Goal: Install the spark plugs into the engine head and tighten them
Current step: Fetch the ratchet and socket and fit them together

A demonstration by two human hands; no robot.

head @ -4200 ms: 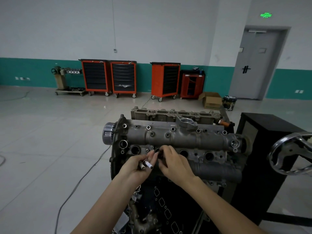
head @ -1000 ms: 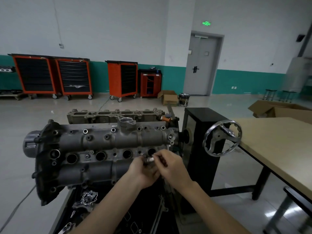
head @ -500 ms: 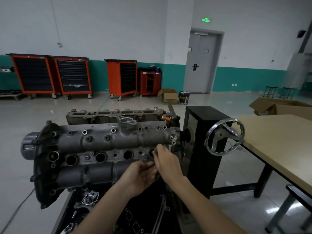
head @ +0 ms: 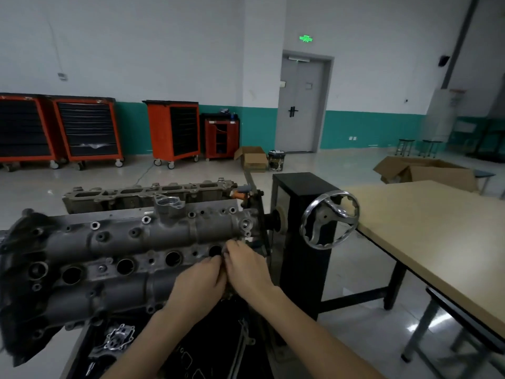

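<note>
My left hand (head: 200, 280) and right hand (head: 247, 265) huddled, fingers curled at rightmost plug well (head: 215, 250) of engine head (head: 114, 258); spark plug hidden, grip unclear. Three wells left of hands look empty. Tightening undone.

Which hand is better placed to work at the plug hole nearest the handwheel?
The right hand, probably: its fingers already reach the edge of that plug hole. The left hand sits lower, below the hole.

Single head view, looking forward-down, close over engine head (head: 131, 258).
</note>
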